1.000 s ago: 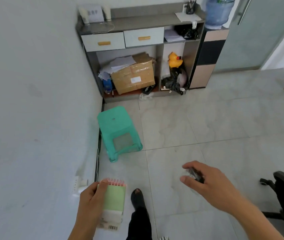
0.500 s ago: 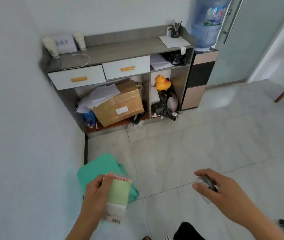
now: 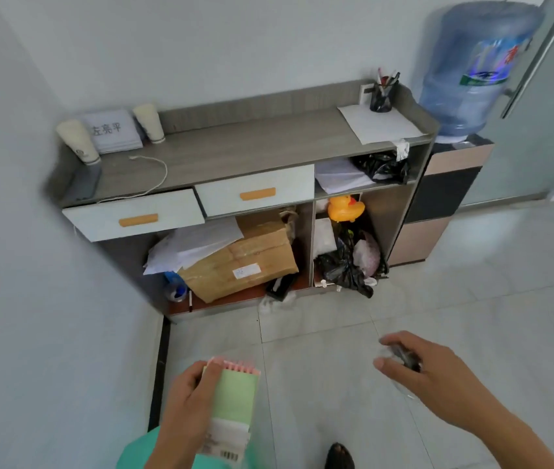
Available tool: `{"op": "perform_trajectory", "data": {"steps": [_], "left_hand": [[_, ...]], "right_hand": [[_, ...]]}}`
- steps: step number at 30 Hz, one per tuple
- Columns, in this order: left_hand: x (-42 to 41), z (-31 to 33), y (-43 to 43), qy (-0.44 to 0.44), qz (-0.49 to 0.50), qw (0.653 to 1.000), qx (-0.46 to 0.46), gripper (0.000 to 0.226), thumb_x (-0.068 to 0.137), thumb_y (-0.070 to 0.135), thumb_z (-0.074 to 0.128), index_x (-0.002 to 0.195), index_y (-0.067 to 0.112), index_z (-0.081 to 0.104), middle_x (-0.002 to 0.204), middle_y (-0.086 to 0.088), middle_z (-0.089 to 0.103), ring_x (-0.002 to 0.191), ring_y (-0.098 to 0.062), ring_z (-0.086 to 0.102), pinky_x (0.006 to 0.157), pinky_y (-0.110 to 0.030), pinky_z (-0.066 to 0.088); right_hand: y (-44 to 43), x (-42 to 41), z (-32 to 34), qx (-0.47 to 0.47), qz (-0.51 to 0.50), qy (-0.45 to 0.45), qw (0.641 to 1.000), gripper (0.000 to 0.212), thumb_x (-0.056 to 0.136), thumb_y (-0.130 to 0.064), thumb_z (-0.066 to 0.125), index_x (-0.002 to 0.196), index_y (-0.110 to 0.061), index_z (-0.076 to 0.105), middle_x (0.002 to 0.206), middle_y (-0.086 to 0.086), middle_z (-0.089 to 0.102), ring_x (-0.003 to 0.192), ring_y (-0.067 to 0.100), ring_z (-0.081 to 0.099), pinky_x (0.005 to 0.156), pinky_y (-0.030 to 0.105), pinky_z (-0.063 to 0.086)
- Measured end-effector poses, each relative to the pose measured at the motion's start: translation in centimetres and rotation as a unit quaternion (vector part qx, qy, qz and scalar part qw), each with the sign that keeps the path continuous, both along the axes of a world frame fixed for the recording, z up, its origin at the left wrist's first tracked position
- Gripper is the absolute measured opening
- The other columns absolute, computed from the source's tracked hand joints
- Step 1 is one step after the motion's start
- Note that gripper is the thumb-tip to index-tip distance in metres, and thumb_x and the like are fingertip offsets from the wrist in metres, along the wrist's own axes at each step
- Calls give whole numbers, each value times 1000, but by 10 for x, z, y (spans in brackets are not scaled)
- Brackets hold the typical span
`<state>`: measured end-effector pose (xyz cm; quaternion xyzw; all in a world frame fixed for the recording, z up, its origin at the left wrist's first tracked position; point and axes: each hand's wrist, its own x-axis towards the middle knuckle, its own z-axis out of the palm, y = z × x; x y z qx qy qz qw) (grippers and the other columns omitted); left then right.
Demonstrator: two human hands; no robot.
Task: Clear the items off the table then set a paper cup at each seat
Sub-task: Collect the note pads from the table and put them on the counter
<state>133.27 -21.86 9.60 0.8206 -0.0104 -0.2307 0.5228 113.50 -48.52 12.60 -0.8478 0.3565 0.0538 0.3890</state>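
My left hand [image 3: 186, 406] grips a small spiral notepad [image 3: 233, 399] with a green cover and pink coil, held upright low in the view. My right hand [image 3: 427, 377] is curled around a small dark object [image 3: 404, 357], mostly hidden by the fingers; I cannot tell what it is. Two stacks of paper cups stand upside down at the left end of the grey sideboard [image 3: 235, 147]: one stack [image 3: 77, 141] at the corner, the other [image 3: 150, 122] beside a white name card [image 3: 111, 130]. The table is out of view.
The sideboard has two white drawers [image 3: 255, 194], a cardboard box [image 3: 245, 262], papers, black bags and a yellow rubber duck [image 3: 345, 208] below. A water dispenser with a blue bottle [image 3: 471, 69] stands to its right. A teal stool [image 3: 137, 451] sits by my left forearm. Wall on the left.
I have walked closer to the sideboard; it fills more of the view and the teal stool has slid to the bottom edge. Both hands keep hold of their items.
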Motion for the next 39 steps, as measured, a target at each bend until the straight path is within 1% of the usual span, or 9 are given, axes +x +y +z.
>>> {"op": "perform_trajectory", "data": {"steps": [3, 9, 17, 21, 25, 29, 33, 35, 39], "left_hand": [[35, 4, -34, 16, 23, 1000, -8, 35, 95, 35, 56, 71, 15, 71, 48, 2, 61, 38, -6, 55, 43, -25, 42], [128, -14, -90, 48, 70, 996, -2, 32, 95, 24, 59, 70, 10, 73, 46, 1, 61, 44, -8, 55, 46, -22, 43], [303, 0, -199, 57, 64, 996, -28, 35, 96, 32, 55, 71, 23, 77, 53, 3, 68, 52, -15, 60, 58, -29, 45], [378, 18, -259, 105, 66, 992, -30, 30, 94, 49, 50, 88, 27, 70, 79, -7, 73, 62, -25, 68, 53, -31, 52], [444, 30, -315, 142, 81, 984, -78, 33, 90, 55, 54, 91, 24, 67, 81, -10, 70, 68, -31, 67, 58, -40, 55], [508, 35, -369, 165, 103, 972, -129, 13, 92, 32, 55, 96, 20, 60, 87, -10, 64, 69, -28, 63, 53, -31, 52], [572, 38, -425, 164, 81, 974, -131, 10, 91, 7, 45, 92, 11, 54, 83, -11, 62, 67, -26, 61, 44, -27, 51], [603, 33, -453, 171, 76, 976, -115, 12, 92, 2, 44, 96, 8, 53, 85, -12, 63, 69, -26, 62, 51, -32, 53], [653, 19, -492, 160, 78, 979, -100, 27, 94, -5, 44, 119, 3, 52, 105, -17, 66, 79, -28, 65, 59, -35, 53]], "right_hand": [[-42, 69, 10, -10, 61, -4, 998, 28, 81, -62, 62, 105, -48, 56, 90, -21, 62, 79, -2, 58, 62, 15, 43], [-104, 180, -9, 15, 105, -3, 994, 39, 74, -73, 58, 106, -51, 56, 95, -23, 64, 85, -2, 60, 70, 17, 47], [-193, 312, -1, 10, 43, 10, 999, 28, 76, -66, 63, 102, -56, 55, 91, -16, 70, 82, 1, 65, 75, 22, 54], [-231, 366, 13, 14, 11, -28, 999, 23, 76, -62, 65, 98, -56, 58, 85, -16, 70, 78, -6, 62, 66, 16, 49], [-264, 412, 12, 52, 11, -18, 998, 25, 73, -62, 69, 97, -57, 61, 92, -23, 71, 82, -9, 64, 78, 17, 53], [-319, 462, 4, 73, 40, 1, 996, 32, 72, -67, 67, 100, -56, 60, 100, -27, 68, 90, -9, 63, 84, 18, 51], [-363, 518, 11, 76, 41, -55, 995, 24, 71, -57, 74, 93, -55, 66, 95, -22, 73, 90, -6, 66, 85, 23, 52], [-382, 545, 6, 75, 51, -70, 993, 24, 73, -55, 72, 95, -50, 66, 96, -20, 73, 91, -5, 65, 84, 23, 52], [-405, 589, 3, 69, 93, -81, 990, 44, 65, -72, 60, 100, -47, 64, 93, -19, 71, 86, -5, 64, 76, 17, 49]]}}
